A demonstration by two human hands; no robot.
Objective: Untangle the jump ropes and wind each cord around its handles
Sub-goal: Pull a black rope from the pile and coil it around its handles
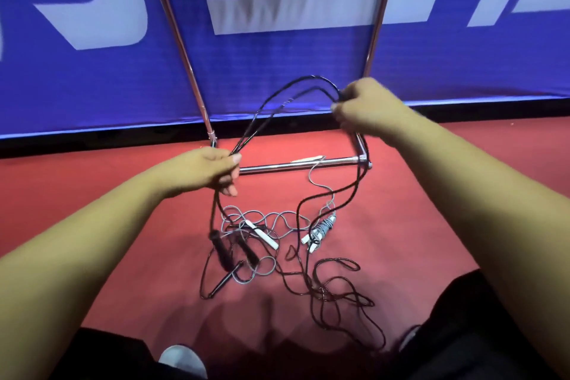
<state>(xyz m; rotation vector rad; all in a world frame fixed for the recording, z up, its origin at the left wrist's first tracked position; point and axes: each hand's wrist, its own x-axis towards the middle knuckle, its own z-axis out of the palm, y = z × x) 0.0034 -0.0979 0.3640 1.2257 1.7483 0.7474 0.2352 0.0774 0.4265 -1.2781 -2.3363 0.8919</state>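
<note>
Red floor (401,210), blue banner (277,49); tangled ropes (277,231) below.

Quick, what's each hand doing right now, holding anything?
Left hand: closed, gripping the black cords.
Right hand: closed, pinching the same black cords farther along.

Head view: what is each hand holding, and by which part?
Both hold the black cords mid-length, not by the black handles. The left hand pinches a bunch of strands, and the right hand grips the same strands further along.
</note>
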